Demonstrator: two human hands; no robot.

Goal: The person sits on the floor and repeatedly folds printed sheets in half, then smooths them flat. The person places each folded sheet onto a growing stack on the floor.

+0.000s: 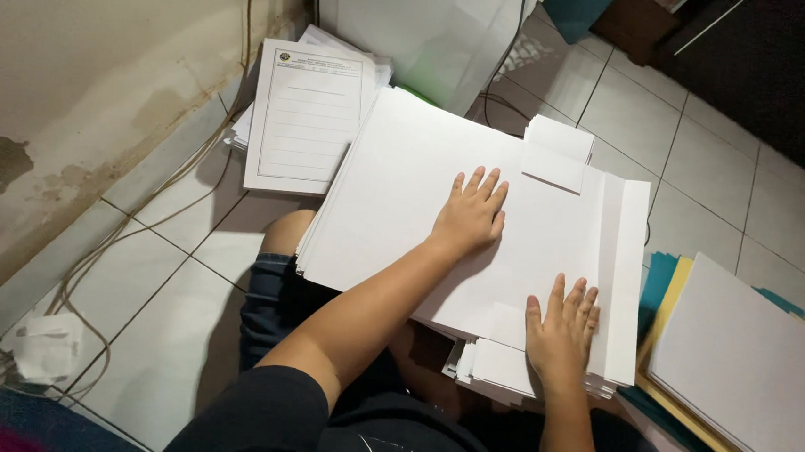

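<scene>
Left hand: the left hand [470,212] lay flat, fingers spread, palm down on the large white sheet [441,210], holding nothing.
Right hand: the right hand [562,329] pressed open and flat on the sheet's near right corner, gripping nothing.
Sheet: it rested on a thick paper stack [497,365] across the seated person's lap.
Progress: one edge looked folded into a narrow flap [627,279]; the rest lay unfolded.
Arms: both forearms reached forward, the left extended farther.
Nearby: a lined form [305,130] lay on the tiled floor [159,332]; coloured sheets [663,282] sat to the right.
</scene>
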